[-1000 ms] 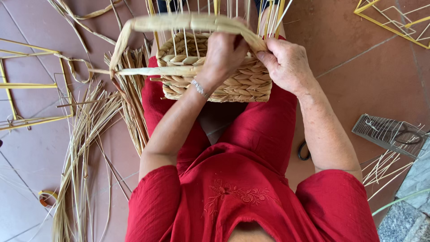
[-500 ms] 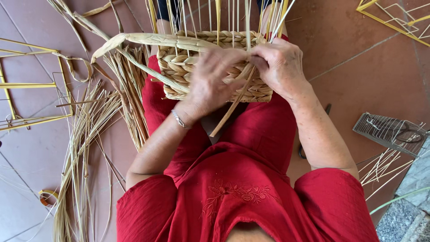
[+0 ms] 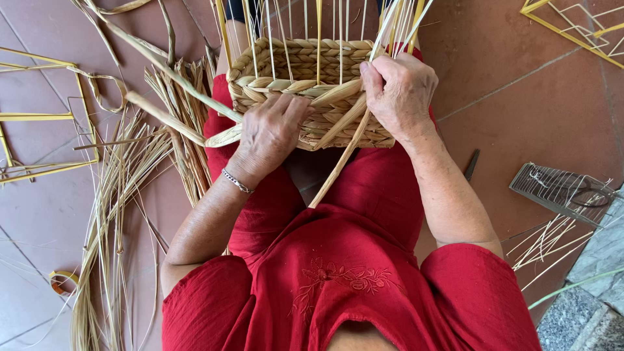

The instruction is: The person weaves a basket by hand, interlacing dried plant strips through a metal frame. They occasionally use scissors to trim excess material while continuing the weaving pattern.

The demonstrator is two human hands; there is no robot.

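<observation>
A half-woven basket [image 3: 305,78] rests on the person's lap, braced against the knees so both hands can work its near wall. The left hand [image 3: 270,133] presses curled fingers on a flat straw strand [image 3: 172,123], while the right hand [image 3: 400,94] pinches another strand [image 3: 338,162] beside the upright wires [image 3: 318,26], holding it taut.

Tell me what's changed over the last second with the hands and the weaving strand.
The left hand slid down from the basket rim to its near side. The flat strand dropped from arching over the top to trailing left. The right hand stayed gripping the right edge; basket still on the lap.
</observation>
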